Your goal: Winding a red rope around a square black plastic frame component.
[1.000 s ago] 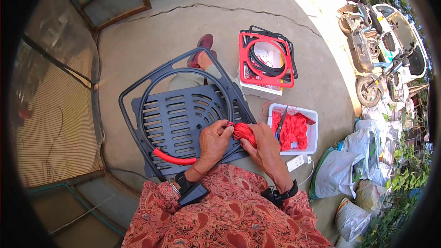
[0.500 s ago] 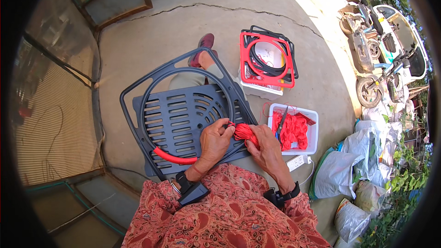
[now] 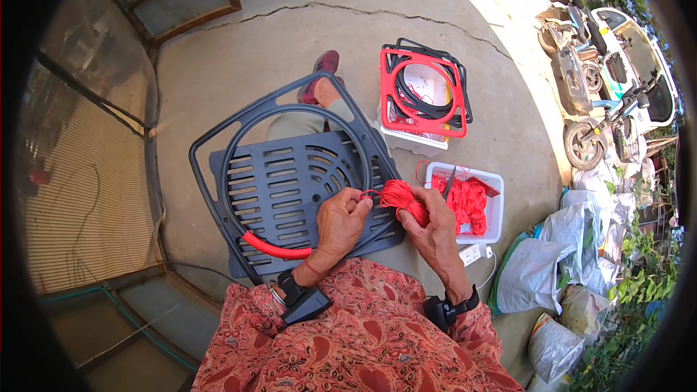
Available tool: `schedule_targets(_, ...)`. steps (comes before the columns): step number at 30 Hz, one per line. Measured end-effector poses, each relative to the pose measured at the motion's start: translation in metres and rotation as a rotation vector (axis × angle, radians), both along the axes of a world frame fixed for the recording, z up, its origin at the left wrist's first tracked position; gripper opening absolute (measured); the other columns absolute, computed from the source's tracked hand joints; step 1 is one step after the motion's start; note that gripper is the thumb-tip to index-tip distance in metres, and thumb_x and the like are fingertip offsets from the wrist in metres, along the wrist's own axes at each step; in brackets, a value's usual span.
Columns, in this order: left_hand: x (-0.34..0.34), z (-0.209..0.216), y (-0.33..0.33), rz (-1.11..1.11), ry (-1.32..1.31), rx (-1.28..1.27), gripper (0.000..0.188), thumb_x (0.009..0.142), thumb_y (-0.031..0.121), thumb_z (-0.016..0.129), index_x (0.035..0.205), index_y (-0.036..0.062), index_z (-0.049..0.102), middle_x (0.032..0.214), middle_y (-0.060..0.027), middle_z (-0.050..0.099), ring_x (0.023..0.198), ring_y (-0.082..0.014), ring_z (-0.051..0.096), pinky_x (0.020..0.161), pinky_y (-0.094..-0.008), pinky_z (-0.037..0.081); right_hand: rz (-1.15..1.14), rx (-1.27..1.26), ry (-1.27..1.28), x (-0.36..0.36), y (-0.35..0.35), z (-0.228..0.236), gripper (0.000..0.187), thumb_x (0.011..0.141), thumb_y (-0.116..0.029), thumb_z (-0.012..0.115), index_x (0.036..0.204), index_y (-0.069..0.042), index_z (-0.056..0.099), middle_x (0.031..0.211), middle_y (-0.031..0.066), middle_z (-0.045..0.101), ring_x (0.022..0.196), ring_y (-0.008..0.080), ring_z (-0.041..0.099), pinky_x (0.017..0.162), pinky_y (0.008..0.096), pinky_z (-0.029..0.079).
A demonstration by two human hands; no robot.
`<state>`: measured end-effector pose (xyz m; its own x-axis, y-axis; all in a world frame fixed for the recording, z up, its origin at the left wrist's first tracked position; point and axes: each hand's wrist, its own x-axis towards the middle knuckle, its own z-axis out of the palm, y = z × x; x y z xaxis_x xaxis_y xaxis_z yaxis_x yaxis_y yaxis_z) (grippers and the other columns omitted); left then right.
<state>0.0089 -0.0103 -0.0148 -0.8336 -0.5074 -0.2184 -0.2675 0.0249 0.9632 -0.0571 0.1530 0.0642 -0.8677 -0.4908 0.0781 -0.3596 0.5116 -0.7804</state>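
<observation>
Left hand (image 3: 341,222): grip pinches red strand (image 3: 371,192) near dark ring frame (image 3: 294,109). Right hand (image 3: 431,231): grip clasps red cord bundle (image 3: 401,197), beside white bin (image 3: 496,210).

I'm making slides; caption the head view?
Right hand holding red cord bundle, left hand pinching its strand, by a dark ring frame.

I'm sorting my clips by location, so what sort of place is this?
Probably an outdoor yard, perhaps by a home or small workshop: there's a cracked concrete floor, parked bikes at the side, and leafy plants beside sacks.
</observation>
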Motion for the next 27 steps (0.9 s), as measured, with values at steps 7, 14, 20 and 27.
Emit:
schedule_targets(7, 0.000, -0.001, 0.001, -0.004, -0.005, -0.008, 0.020, 0.084, 0.023, 0.072, 0.085, 0.0039, 0.065, 0.057, -0.0050, 0.059, 0.049, -0.0142, 0.052, 0.051, -0.0317, 0.042, 0.051, 0.094, 0.168, -0.018, -0.026, -0.010, 0.040, 0.077, -0.005, 0.070, 0.116, -0.004, 0.059, 0.100, 0.0156, 0.057, 0.094, 0.0347, 0.059, 0.078, 0.0394, 0.049)
schedule_targets(14, 0.000, 0.003, 0.000, -0.007, -0.026, -0.024, 0.019, 0.084, 0.023, 0.071, 0.085, 0.0047, 0.065, 0.057, -0.0052, 0.059, 0.049, -0.0162, 0.053, 0.052, -0.0334, 0.042, 0.135, 0.203, 0.252, -0.017, -0.025, -0.016, 0.038, 0.075, -0.003, 0.070, 0.111, -0.004, 0.061, 0.095, 0.0141, 0.054, 0.088, 0.0330, 0.059, 0.073, 0.0402, 0.049)
schedule_targets(20, -0.001, 0.005, 0.000, -0.007, -0.018, -0.082, 0.019, 0.084, 0.022, 0.071, 0.085, 0.0041, 0.066, 0.055, -0.0053, 0.058, 0.048, -0.0154, 0.051, 0.051, -0.0332, 0.041, 0.192, 0.288, 0.256, -0.011, -0.027, -0.014, 0.037, 0.073, -0.003, 0.069, 0.110, -0.004, 0.062, 0.094, 0.0132, 0.053, 0.087, 0.0323, 0.058, 0.070, 0.0410, 0.049)
schedule_targets(27, -0.001, -0.002, -0.001, 0.013, -0.007, -0.030, 0.018, 0.084, 0.021, 0.071, 0.085, 0.0035, 0.066, 0.056, -0.0059, 0.058, 0.049, -0.0147, 0.052, 0.051, -0.0327, 0.041, 0.179, 0.256, 0.288, -0.021, -0.051, -0.018, 0.041, 0.075, -0.004, 0.068, 0.114, 0.000, 0.058, 0.097, 0.0144, 0.051, 0.093, 0.0333, 0.055, 0.074, 0.0427, 0.048)
